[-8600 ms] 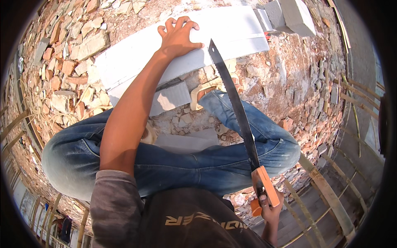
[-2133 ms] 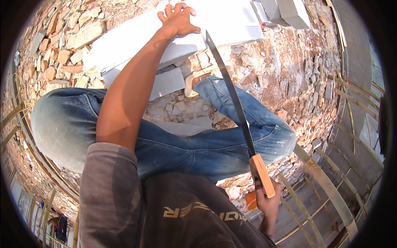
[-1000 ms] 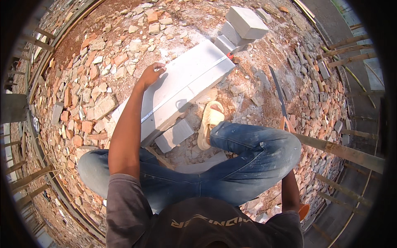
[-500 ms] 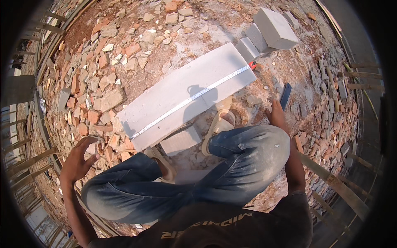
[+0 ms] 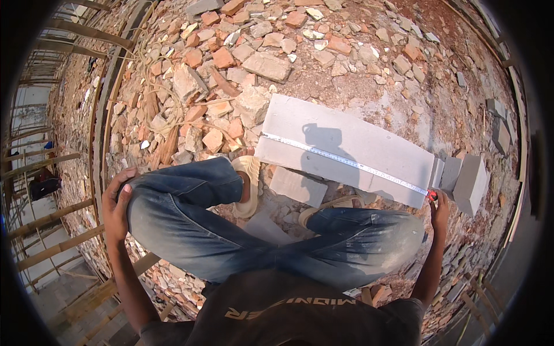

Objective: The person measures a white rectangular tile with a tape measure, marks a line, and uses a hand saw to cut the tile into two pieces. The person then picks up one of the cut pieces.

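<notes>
One tape measure (image 5: 346,162) spans one block (image 5: 346,147); right fingers (image 5: 440,202) pinch it.

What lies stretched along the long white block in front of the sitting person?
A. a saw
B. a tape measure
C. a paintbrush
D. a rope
B: a thin, marked tape measure runs along the top of the white block, and the right hand is at its end by the block's far corner.
</notes>
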Demonstrator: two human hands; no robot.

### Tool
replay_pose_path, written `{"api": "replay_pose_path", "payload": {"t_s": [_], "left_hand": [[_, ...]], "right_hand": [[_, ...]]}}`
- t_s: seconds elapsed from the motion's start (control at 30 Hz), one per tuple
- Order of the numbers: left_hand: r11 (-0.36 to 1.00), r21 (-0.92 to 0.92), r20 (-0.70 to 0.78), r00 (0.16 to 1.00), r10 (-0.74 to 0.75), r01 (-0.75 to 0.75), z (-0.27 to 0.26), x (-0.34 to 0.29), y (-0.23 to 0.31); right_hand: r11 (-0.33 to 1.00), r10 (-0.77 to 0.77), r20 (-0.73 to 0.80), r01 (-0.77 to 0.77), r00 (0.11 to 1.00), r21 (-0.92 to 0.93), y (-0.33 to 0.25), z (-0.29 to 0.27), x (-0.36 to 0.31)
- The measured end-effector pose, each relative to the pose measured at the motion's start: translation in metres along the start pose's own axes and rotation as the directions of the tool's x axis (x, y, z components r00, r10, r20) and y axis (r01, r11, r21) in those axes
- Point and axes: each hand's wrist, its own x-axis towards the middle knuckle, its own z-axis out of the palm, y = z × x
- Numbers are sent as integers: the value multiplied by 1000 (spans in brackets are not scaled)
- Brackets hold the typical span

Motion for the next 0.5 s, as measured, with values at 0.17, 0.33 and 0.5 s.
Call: {"api": "replay_pose_path", "payload": {"t_s": [0.17,0.33,0.5], "left_hand": [[1000,-23,9,1000,-15,15,2,14,-6],[999,10,35,999,30,-31,10,25,1],[996,20,78,993,85,-86,22,33,23]], "right_hand": [[971,-57,-135,23,989,-238,-9,-46,-32],[963,-268,-191,255,944,-92,-121,-107,-26],[891,-453,-236,431,860,-139,-207,-113,1]]}}
